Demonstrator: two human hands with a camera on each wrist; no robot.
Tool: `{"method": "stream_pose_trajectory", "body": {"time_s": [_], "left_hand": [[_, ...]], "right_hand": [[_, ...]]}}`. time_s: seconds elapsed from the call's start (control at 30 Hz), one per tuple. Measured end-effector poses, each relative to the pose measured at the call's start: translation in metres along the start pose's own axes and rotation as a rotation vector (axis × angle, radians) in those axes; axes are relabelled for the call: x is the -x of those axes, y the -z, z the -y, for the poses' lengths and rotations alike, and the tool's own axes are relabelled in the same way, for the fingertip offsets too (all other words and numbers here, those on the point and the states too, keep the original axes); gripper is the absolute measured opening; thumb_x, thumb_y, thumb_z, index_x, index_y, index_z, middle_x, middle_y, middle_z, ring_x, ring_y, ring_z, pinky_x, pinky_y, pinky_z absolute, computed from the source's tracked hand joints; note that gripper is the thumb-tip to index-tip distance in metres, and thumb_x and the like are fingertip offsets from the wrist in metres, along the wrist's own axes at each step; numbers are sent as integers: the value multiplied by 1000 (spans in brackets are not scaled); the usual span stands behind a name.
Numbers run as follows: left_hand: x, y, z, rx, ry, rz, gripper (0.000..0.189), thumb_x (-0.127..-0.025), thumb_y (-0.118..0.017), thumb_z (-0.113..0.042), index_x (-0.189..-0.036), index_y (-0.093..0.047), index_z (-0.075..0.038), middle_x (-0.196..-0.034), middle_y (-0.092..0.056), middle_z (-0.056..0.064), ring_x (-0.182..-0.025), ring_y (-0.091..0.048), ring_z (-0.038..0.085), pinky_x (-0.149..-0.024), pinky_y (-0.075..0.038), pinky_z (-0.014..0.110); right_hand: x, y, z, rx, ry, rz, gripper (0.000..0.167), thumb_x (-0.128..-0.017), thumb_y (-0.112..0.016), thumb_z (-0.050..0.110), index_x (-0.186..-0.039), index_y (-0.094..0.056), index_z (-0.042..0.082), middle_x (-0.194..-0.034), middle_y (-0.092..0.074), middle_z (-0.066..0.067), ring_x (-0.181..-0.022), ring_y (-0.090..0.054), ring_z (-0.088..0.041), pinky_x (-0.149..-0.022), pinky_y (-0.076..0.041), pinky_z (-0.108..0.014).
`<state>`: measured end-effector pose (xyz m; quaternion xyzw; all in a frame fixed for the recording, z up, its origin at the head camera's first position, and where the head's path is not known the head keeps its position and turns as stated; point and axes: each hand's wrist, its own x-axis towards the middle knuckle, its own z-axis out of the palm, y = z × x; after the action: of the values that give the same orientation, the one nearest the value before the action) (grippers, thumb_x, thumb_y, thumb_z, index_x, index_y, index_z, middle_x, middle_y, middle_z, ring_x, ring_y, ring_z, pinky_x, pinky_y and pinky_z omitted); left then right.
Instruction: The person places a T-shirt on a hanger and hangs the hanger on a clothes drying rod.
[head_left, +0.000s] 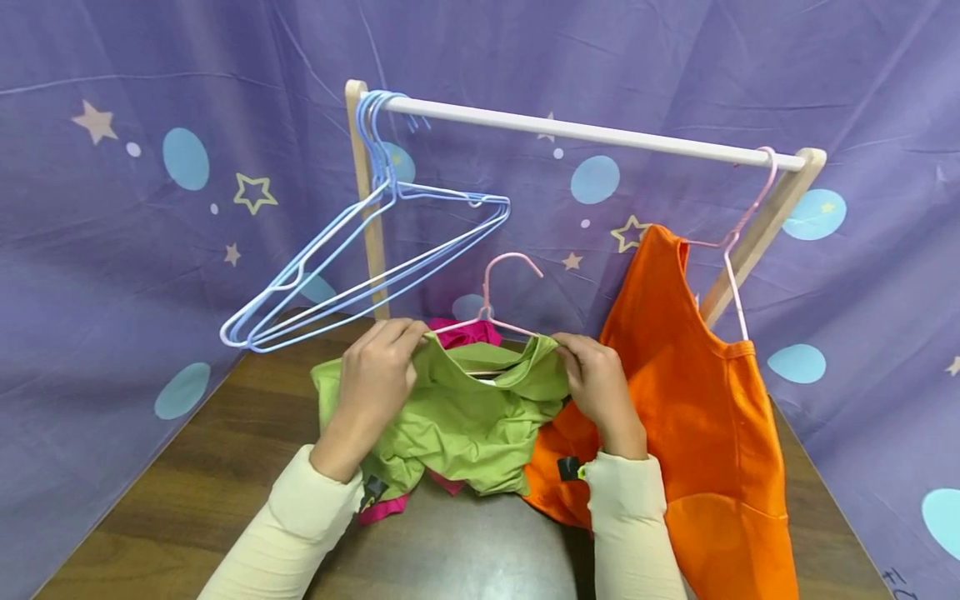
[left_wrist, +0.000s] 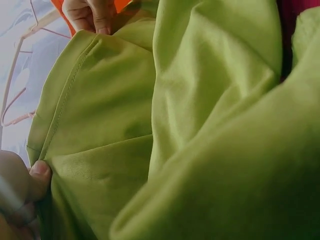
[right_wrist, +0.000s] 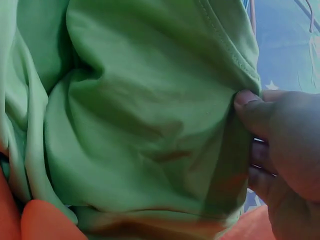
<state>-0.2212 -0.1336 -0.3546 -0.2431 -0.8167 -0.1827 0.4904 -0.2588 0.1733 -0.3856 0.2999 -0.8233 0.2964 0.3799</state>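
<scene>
A green shirt [head_left: 472, 425] hangs between both hands, its neckline facing up. At its left shoulder my left hand [head_left: 381, 367] pinches the cloth beside the collar; the left wrist view shows the thumb [left_wrist: 40, 172] pressed on the seam. My right hand [head_left: 596, 379] pinches the opposite shoulder, and in the right wrist view its thumb [right_wrist: 250, 100] lies on the fabric near the stitched neckline. A pink hanger [head_left: 486, 287] is inside the shirt, with its hook rising out of the neck opening and its lower parts hidden by cloth.
A white rail [head_left: 570, 129] on wooden posts stands behind. Several blue and white hangers [head_left: 375, 250] hang at its left end. An orange garment [head_left: 712, 450] hangs on another pink hanger [head_left: 738, 229] at the right. Magenta cloth [head_left: 468, 333] lies on the brown table [head_left: 187, 475].
</scene>
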Motion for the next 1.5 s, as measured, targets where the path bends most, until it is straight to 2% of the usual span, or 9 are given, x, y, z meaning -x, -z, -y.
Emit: {"method": "stream_pose_trajectory", "body": {"time_s": [0.2,0.37,0.6,0.73,0.9,1.03,1.2,1.33,1.5], "left_hand": [[-4,4,2,65,-21,15,17,-89,-76,-5,-104,-74,2,-97,-73,16,-84,-69,32,-77,-60,44],[-10,26,7,11,36,95,33,-88,-79,-19,-115,-74,1,-103,-74,16,-89,-67,34,-82,-58,46],[-15,59,13,-45,100,93,19,-84,-82,-9,-100,-77,0,-95,-74,13,-86,-67,36,-75,-56,49],[-15,64,16,-62,83,75,18,-83,-83,-8,-98,-77,1,-93,-73,13,-82,-65,36,-70,-55,49],[-15,64,18,-63,59,68,23,-83,-83,-11,-99,-77,2,-94,-72,14,-82,-63,36,-69,-55,49],[-16,68,20,-70,91,99,34,-84,-83,-23,-105,-75,3,-99,-72,17,-87,-64,39,-74,-55,51],[-17,78,18,-60,94,153,65,-74,-88,-41,-117,-71,5,-107,-71,20,-96,-65,41,-82,-55,55],[-17,83,14,-58,64,173,69,-70,-94,-30,-122,-68,7,-111,-69,23,-96,-64,43,-84,-54,55],[-17,82,12,-78,73,133,40,-76,-85,0,-113,-71,8,-104,-70,23,-90,-65,43,-81,-54,54]], "right_hand": [[0,2,-1,72,-49,-126,13,-93,-67,-6,-101,-74,0,-96,-75,-15,-85,-73,-32,-77,-58,-48],[0,4,0,85,-87,-231,13,-92,-65,-8,-98,-74,0,-93,-74,-16,-82,-72,-34,-74,-57,-49],[-1,7,0,113,-156,-322,11,-92,-64,-7,-99,-72,-3,-91,-73,-18,-80,-70,-37,-74,-56,-50],[-3,9,2,116,-177,-346,11,-92,-65,-7,-99,-72,-3,-91,-73,-18,-80,-70,-37,-74,-55,-50],[-4,10,5,113,-195,-362,10,-92,-64,-7,-98,-72,-3,-92,-72,-18,-81,-70,-36,-76,-55,-49],[-4,11,5,96,-202,-375,12,-91,-64,-9,-98,-72,-4,-91,-73,-17,-81,-70,-36,-76,-55,-48],[-4,12,4,81,-216,-377,12,-91,-64,-10,-97,-72,-6,-91,-73,-19,-79,-68,-36,-74,-53,-45],[-4,13,3,84,-239,-376,11,-91,-65,-10,-97,-72,-6,-93,-73,-21,-82,-69,-36,-76,-53,-43],[-3,13,1,76,-247,-388,12,-91,-65,-10,-98,-73,-5,-93,-74,-19,-82,-70,-34,-75,-52,-44]]}}
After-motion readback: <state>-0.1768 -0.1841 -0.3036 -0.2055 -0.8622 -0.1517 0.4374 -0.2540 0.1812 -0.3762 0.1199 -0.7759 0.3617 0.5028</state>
